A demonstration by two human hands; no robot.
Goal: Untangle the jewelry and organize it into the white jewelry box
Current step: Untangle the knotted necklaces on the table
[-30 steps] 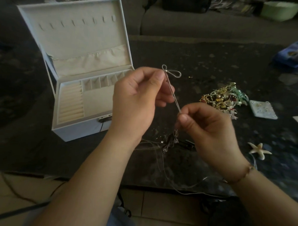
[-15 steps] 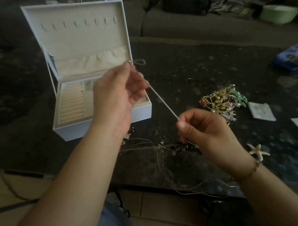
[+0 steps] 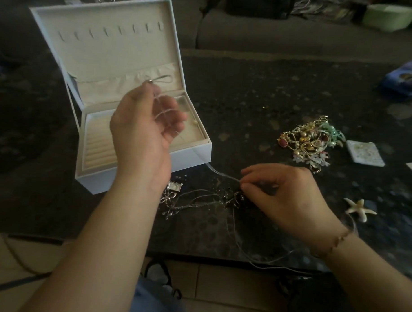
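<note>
The white jewelry box stands open at the left of the dark table, lid upright. My left hand hovers over its front compartments and pinches a thin silver cord near its looped bow end. The cord runs down and right to my right hand, which pinches it low over a tangle of silver chains on the table. A heap of gold and coloured jewelry lies further right, apart from both hands.
A starfish charm lies right of my right hand. A small white card sits beside the heap, a blue packet at the far right edge. A grey sofa runs behind the table. The table's front edge is near my arms.
My left hand has carried the bow end left and away, from mid-table to over the box. My right hand has dropped down to the tangle, and the cord between them has lengthened.
</note>
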